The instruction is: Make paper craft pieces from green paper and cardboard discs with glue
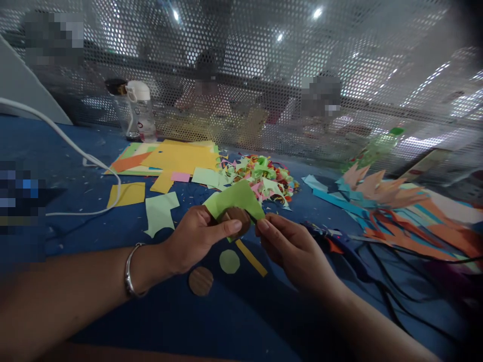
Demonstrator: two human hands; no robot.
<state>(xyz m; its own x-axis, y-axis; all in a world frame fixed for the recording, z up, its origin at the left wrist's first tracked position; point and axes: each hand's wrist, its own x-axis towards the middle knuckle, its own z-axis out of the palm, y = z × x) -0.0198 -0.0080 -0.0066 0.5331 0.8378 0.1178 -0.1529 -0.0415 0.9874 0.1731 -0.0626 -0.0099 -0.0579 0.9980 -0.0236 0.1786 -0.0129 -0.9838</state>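
My left hand (184, 241) pinches a piece of light green paper (236, 195) together with a round brown cardboard disc (243, 217), the thumb lying on the disc. At the paper's right edge, the thumb and fingers of my right hand (296, 251) are closed on it. Both hands are raised over the blue table (151, 322). Below them lie a second brown cardboard disc (201, 281), a pale green many-sided paper piece (229, 262) and a narrow yellow strip (252, 259).
Behind my hands is a heap of coloured paper scraps (264, 173), with yellow sheets (181, 155) to its left. Two bottles (143, 113) stand by the perforated screen (241, 60). Cut orange paper (388, 188) and dark cords (392, 286) lie right; a white cable (75, 146) crosses left.
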